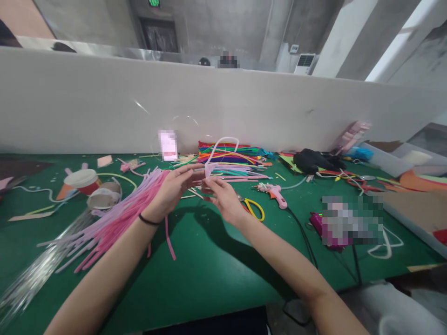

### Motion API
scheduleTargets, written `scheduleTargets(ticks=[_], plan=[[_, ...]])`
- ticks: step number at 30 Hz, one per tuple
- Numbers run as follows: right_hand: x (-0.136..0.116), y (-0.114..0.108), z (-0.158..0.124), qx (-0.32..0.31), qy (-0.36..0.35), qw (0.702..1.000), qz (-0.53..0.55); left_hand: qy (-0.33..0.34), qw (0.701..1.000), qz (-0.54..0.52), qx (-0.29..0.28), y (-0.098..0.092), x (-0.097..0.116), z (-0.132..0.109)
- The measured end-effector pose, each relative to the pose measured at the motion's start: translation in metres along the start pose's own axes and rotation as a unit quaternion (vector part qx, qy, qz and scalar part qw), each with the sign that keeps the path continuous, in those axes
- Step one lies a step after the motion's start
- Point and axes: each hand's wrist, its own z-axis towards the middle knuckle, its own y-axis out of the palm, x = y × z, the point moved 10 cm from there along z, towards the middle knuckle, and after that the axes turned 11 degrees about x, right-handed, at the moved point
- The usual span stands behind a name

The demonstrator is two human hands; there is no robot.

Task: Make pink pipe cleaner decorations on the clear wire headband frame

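Both my hands are raised over the green table (195, 274), close together. My left hand (174, 186) and my right hand (223, 197) each pinch the lower ends of a pale pink pipe cleaner (223, 142) that is bent into an upright loop above them. A black band circles my left wrist. A big fan of pink and lilac pipe cleaners (118, 216) lies under and to the left of my left forearm. Yellow-handled scissors (254, 209) lie just right of my right hand.
A stack of coloured pipe cleaners (230, 153) lies behind the hands. A pink glue gun (275, 191) with its cord, a black object (312, 160), a red-rimmed cup (84, 180), clear strips (35, 274) and scraps crowd the table. A white partition (104, 107) runs along the back.
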Motion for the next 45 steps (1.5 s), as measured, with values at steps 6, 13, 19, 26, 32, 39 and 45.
scheduleTargets(ticks=[6, 13, 19, 26, 32, 39, 45], plan=[[-0.042, -0.004, 0.008, -0.023, -0.084, 0.994, -0.06, -0.052, 0.998, -0.014, -0.028, -0.005, 0.015, -0.007], [-0.059, -0.001, 0.003, -0.058, -0.119, 0.991, -0.017, -0.121, 0.992, 0.002, -0.046, 0.002, 0.006, -0.012], [-0.056, 0.003, 0.002, -0.062, -0.121, 0.991, 0.0, -0.152, 0.979, 0.043, -0.125, -0.001, -0.007, -0.016], [-0.069, -0.008, 0.006, -0.012, -0.155, 0.987, 0.031, -0.103, 0.975, 0.038, -0.195, 0.026, -0.001, -0.031], [-0.064, 0.005, -0.004, -0.049, -0.187, 0.98, -0.036, -0.084, 0.995, 0.044, -0.027, 0.025, -0.011, -0.021], [-0.066, 0.018, -0.016, -0.116, -0.233, 0.958, -0.124, -0.069, 0.997, -0.001, -0.017, 0.017, -0.014, -0.012], [-0.067, 0.016, -0.019, -0.111, -0.27, 0.95, -0.109, -0.044, 0.999, -0.02, -0.008, 0.017, -0.004, -0.012]])
